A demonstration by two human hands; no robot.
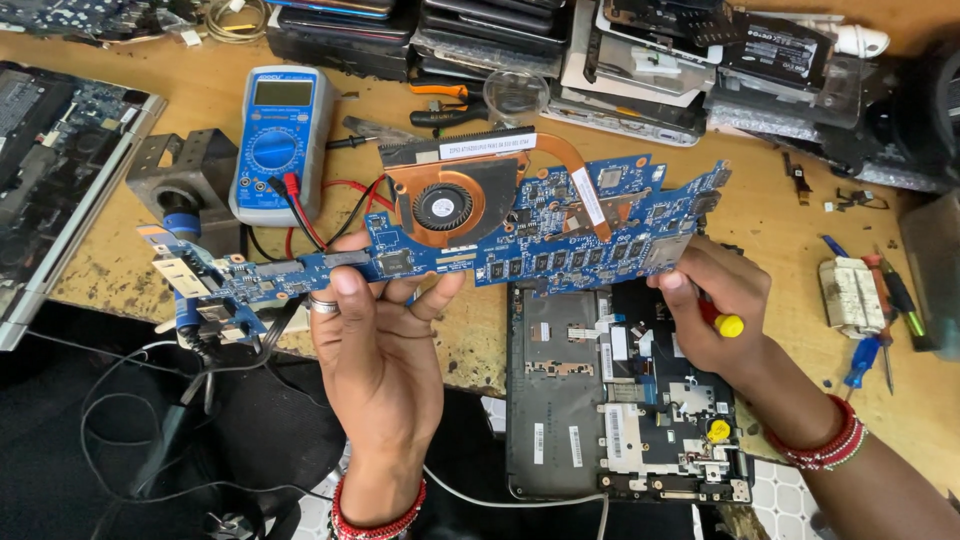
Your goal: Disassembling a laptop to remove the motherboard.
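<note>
A long blue laptop circuit board (560, 235) with a copper fan and heat pipe (450, 200) is held up flat above the bench. My left hand (375, 340) pinches its lower edge near the middle, thumb on top, a ring on one finger. My right hand (715, 305) grips the board's right end and also holds a small screwdriver with a red and yellow handle (722, 322) in its palm. Beneath the board lies an opened black laptop base (600, 400).
A blue multimeter (280, 140) with red and black leads stands at the back left, beside a grey metal block (190, 180). Another opened laptop (50, 170) lies far left. Stacked laptop parts (560, 50) line the back edge. Screwdrivers (885, 320) lie at the right.
</note>
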